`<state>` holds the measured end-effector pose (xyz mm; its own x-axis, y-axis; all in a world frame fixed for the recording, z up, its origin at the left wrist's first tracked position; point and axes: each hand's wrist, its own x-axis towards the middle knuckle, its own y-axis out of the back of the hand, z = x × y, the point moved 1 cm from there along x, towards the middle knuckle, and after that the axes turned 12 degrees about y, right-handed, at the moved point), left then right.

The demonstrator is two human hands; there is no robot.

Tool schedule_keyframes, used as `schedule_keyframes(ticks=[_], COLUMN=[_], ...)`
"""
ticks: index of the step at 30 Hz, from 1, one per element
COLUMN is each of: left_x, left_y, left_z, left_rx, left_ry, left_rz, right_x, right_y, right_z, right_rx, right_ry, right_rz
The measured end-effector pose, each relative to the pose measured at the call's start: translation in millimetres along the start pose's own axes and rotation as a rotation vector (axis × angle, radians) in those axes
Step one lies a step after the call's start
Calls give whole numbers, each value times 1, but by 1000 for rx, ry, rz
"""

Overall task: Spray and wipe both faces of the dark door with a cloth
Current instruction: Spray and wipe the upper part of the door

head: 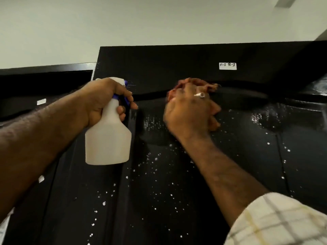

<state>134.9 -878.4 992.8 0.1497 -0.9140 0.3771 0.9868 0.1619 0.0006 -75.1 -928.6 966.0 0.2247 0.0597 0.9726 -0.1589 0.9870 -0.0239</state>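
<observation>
Item, top of dark door [177, 174], droplet-speckled: my left hand [104, 101] grips the white spray bottle [108, 138], my right hand [191, 110] presses the bunched reddish cloth [208, 85] on its upper rail; best wiped downward, overlapping passes, chasing drips.

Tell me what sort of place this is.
Probably an indoor doorway in a building with numbered rooms: a dark panelled door, a paper label reading "F-I R-I" on the door frame, and a pale painted wall.
</observation>
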Motion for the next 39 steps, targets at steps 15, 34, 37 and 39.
schedule_keyframes(ticks=[15, 34, 37, 39], left_x=[-31, -35, -34, -32], left_y=[-27, 75, 96, 111], left_z=[4, 10, 8, 5], left_rx=[1, 48, 37, 31], left_ry=[10, 4, -3, 2], left_rz=[82, 97, 69, 58], right_x=[-27, 15, 12, 12], right_y=[20, -3, 8, 7], right_z=[130, 19, 48, 38], right_rx=[-57, 139, 32, -7], right_ry=[-173, 206, -90, -219], right_rz=[98, 88, 149, 138])
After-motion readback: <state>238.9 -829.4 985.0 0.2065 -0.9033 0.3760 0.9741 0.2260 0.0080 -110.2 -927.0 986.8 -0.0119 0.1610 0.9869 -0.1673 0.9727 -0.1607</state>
